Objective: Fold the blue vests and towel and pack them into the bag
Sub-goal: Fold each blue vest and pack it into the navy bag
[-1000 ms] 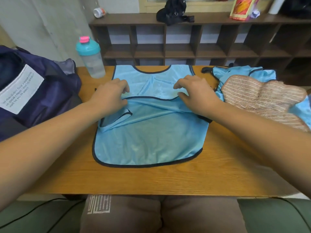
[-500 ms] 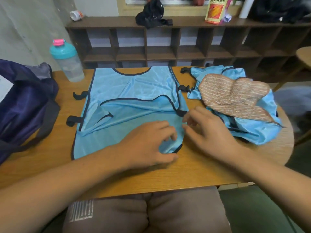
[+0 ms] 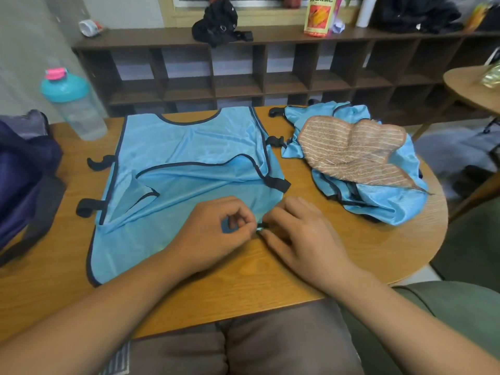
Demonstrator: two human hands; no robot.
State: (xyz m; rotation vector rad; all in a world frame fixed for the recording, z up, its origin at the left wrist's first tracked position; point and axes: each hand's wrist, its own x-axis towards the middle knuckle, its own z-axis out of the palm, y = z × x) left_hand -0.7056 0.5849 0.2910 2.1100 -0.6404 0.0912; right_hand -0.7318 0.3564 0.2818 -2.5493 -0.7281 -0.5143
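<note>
Pinching vest (image 3: 189, 147) corner, left hand (image 3: 213, 234), right hand (image 3: 303, 235), near table (image 3: 243, 288) edge

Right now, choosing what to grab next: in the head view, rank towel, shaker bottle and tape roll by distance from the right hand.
From the right hand:
1. Towel, right, atop crumpled vest.
2. Shaker bottle, far left on table.
3. Tape roll, shelf top behind.

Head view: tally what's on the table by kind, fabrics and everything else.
Blue vests: 2, the flat vest and the bunched vest at right
Towel: 1
Bottle: 1
Bag: 1
Total: 5
</note>
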